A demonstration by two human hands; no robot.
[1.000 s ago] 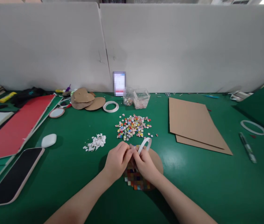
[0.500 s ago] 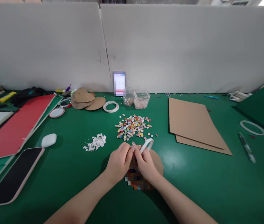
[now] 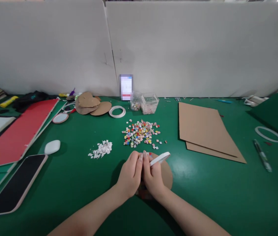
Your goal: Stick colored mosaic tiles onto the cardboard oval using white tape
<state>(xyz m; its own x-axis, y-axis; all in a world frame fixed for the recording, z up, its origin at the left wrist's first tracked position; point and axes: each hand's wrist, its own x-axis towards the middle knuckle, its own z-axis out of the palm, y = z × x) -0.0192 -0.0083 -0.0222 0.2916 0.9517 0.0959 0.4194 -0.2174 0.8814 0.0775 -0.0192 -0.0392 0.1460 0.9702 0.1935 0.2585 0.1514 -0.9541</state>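
Close together over a round cardboard disc (image 3: 167,173), my two hands meet at the fingertips. My right hand (image 3: 154,178) grips a narrow roll of white tape (image 3: 159,158), which sticks out to the right, tilted. My left hand (image 3: 129,173) is closed in a pinch against the right fingers; whatever it pinches is hidden. Colourful square tiles cover part of the disc beneath the hands, mostly in shadow. A heap of small mosaic tiles (image 3: 141,132) lies just beyond, and white paper scraps (image 3: 101,149) form a pile to the left.
Cardboard sheets (image 3: 200,127) lie at the right, near a pen (image 3: 262,155) and a white ring (image 3: 268,134). Further back stand a clear box (image 3: 149,104), a clear cup (image 3: 136,102) and a lit screen (image 3: 126,87). Leftward are a phone (image 3: 17,183), a white case (image 3: 52,147) and cardboard discs (image 3: 101,108).
The tape roll has swung over to the right and lies flatter. Both hands have drawn closer together, covering more of the tiled part of the disc.
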